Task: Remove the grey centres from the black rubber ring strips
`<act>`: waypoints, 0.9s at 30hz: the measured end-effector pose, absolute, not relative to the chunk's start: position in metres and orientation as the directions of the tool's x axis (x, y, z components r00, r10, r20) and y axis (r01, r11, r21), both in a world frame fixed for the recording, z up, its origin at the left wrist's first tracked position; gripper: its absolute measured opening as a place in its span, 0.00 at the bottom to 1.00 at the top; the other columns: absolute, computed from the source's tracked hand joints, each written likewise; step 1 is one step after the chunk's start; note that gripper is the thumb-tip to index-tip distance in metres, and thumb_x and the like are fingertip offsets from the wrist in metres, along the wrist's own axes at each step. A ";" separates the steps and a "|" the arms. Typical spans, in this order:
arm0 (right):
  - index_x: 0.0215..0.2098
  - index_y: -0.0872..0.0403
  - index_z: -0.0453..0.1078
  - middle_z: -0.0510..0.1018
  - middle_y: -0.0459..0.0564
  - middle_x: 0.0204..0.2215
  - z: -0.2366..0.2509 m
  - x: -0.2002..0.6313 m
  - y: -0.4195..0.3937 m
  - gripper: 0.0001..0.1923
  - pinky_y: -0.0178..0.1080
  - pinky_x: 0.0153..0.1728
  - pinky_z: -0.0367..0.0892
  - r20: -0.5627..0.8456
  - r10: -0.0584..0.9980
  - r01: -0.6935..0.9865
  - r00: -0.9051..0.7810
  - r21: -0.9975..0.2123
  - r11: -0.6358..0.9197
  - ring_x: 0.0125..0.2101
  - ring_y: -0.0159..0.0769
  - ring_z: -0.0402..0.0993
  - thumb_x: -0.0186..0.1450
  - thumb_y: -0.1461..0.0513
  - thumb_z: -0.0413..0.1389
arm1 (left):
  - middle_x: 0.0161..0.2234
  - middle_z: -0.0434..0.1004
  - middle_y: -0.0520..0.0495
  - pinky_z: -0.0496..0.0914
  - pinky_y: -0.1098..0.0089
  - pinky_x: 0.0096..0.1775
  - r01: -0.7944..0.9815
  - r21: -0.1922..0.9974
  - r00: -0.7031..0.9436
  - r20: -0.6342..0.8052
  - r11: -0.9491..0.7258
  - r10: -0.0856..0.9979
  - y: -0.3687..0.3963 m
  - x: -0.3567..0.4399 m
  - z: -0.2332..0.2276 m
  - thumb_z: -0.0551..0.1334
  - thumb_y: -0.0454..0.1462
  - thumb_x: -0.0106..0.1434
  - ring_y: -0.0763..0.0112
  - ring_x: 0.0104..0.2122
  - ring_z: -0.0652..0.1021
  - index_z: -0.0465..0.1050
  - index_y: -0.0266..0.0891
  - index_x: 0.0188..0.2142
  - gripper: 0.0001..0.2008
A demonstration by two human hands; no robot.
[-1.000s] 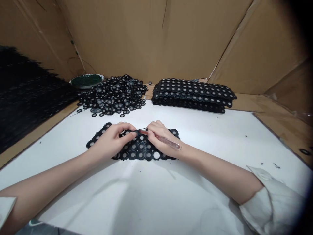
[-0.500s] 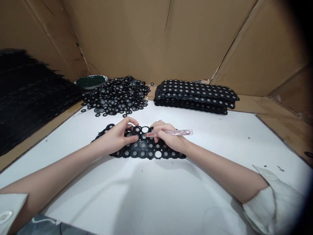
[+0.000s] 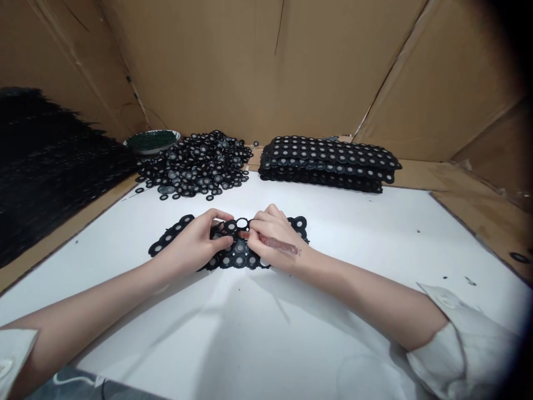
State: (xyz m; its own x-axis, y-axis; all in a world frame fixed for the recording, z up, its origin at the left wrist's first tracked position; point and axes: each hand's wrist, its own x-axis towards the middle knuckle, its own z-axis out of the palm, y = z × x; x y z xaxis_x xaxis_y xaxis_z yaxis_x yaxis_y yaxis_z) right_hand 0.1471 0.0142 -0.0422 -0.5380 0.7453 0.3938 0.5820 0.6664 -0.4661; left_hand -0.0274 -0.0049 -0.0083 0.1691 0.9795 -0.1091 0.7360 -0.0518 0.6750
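Left hand (image 3: 195, 239): thumb pressed on a flat black sheet of joined round discs with pale grey centres (image 3: 239, 248), forefinger arched toward its far edge; cannot tell whether the covered fingers grip it. Right hand (image 3: 270, 236): pinches a slim, translucent reddish pen-like tool (image 3: 281, 245), tip at the sheet. Sheet lies on the white tabletop (image 3: 325, 316), scalloped at the edges; one far-edge round shows bright white. Hands cover much of its middle. Red lettering on the barrel, too small to read surely. Beyond: heap of loose black discs (image 3: 200, 169); stacked black disc sheets (image 3: 328, 158). Dark, bristly-edged mass (image 3: 45, 161) cut off at left, details indistinct.
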 end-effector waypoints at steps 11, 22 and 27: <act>0.15 0.54 0.56 0.70 0.46 0.23 -0.040 0.151 0.022 0.15 0.38 0.36 0.56 0.315 0.820 0.542 -0.478 -0.629 0.558 0.36 0.35 0.57 0.59 0.65 0.45 | 0.38 0.70 0.50 0.63 0.67 0.39 0.759 0.594 0.312 0.029 -0.268 0.950 0.009 -0.035 -0.013 0.56 0.43 0.53 0.66 0.36 0.71 0.59 0.42 0.47 0.21; 0.13 0.54 0.56 0.69 0.45 0.21 -0.035 0.155 0.025 0.15 0.39 0.39 0.57 0.303 0.826 0.520 -0.475 -0.660 0.542 0.37 0.36 0.57 0.57 0.65 0.46 | 0.28 0.70 0.51 0.60 0.70 0.28 0.864 0.401 0.400 -0.183 -0.304 0.898 0.018 -0.047 -0.010 0.56 0.50 0.52 0.66 0.28 0.70 0.64 0.40 0.35 0.17; 0.14 0.54 0.62 0.71 0.43 0.30 -0.033 0.156 0.023 0.14 0.43 0.44 0.53 0.222 0.821 0.539 -0.525 -0.661 0.523 0.41 0.36 0.57 0.56 0.65 0.47 | 0.24 0.68 0.51 0.59 0.71 0.26 0.838 0.466 0.420 -0.224 -0.282 0.879 0.019 -0.046 -0.012 0.55 0.47 0.53 0.70 0.25 0.69 0.66 0.39 0.27 0.13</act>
